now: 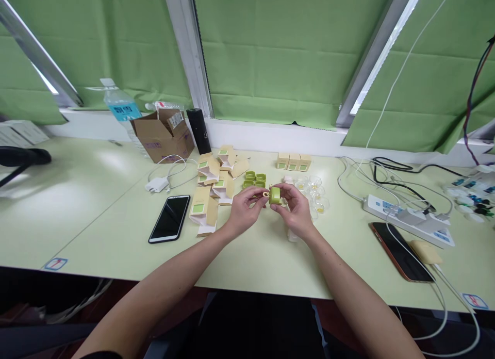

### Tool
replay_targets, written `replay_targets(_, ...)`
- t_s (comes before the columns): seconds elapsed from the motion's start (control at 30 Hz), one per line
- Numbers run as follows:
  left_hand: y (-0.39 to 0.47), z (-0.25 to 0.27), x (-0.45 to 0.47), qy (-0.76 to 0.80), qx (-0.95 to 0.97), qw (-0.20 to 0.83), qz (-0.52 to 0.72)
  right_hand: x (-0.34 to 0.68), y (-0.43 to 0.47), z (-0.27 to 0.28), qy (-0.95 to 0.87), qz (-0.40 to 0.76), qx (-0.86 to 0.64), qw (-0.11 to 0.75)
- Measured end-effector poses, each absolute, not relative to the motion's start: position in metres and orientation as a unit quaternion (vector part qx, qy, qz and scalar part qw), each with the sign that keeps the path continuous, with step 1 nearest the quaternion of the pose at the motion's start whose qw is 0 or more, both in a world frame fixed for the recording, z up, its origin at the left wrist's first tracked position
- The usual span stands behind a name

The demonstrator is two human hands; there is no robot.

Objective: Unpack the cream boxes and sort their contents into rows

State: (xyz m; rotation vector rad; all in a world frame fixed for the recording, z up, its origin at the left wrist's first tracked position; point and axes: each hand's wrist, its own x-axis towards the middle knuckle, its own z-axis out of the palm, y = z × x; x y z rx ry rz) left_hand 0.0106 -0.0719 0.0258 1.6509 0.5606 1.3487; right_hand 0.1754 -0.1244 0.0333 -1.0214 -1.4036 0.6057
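Over the middle of the table, my right hand (297, 209) grips a small green case (275, 195) between thumb and fingers. My left hand (246, 208) pinches a small cream ring (266, 194) at the case's left side; whether the two are joined I cannot tell. Just behind my left hand sit several green square pieces (250, 176). Clear rounded plastic pieces (317, 190) lie beside my right hand, partly hidden by it. Opened cream cartons (203, 207) with green squares printed on them are grouped to the left of my left hand.
Three closed cream boxes (294, 162) stand in a row at the back. A black phone (169, 218) and white charger (157, 184) lie left, before a cardboard box (160, 142), bottle (119, 106) and black cylinder (198, 132). Right are a power strip (410, 219), cables and another phone (400, 250).
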Motion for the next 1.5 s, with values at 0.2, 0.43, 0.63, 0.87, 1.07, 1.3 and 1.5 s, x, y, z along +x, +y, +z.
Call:
replay_targets(0.2,-0.076,0.028,0.011,0.238,0.67,0.446,0.544,0.176,-0.126,0.033,-0.607,0.264,-0.443,0.605)
replay_targets(0.43,-0.073,0.029,0.012,0.265,0.642,0.483,0.533,0.176,-0.125,0.029,-0.604,0.269,-0.451,0.599)
replay_targets(0.63,-0.076,0.037,0.011,0.298,0.595,0.548,0.507,0.174,-0.125,0.027,-0.6,0.275,-0.452,0.601)
replay_targets(0.87,-0.079,0.04,0.012,0.3,0.574,0.569,0.507,0.172,-0.126,0.027,-0.605,0.26,-0.454,0.6)
replay_targets(1.07,-0.079,0.04,0.012,0.294,0.571,0.577,0.505,0.172,-0.127,0.027,-0.612,0.247,-0.46,0.594)
replay_targets(1.3,-0.08,0.041,0.013,0.296,0.56,0.594,0.496,0.173,-0.127,0.026,-0.634,0.202,-0.47,0.58)
replay_targets(1.5,-0.08,0.041,0.013,0.293,0.564,0.602,0.483,0.177,-0.125,0.027,-0.644,0.156,-0.48,0.575)
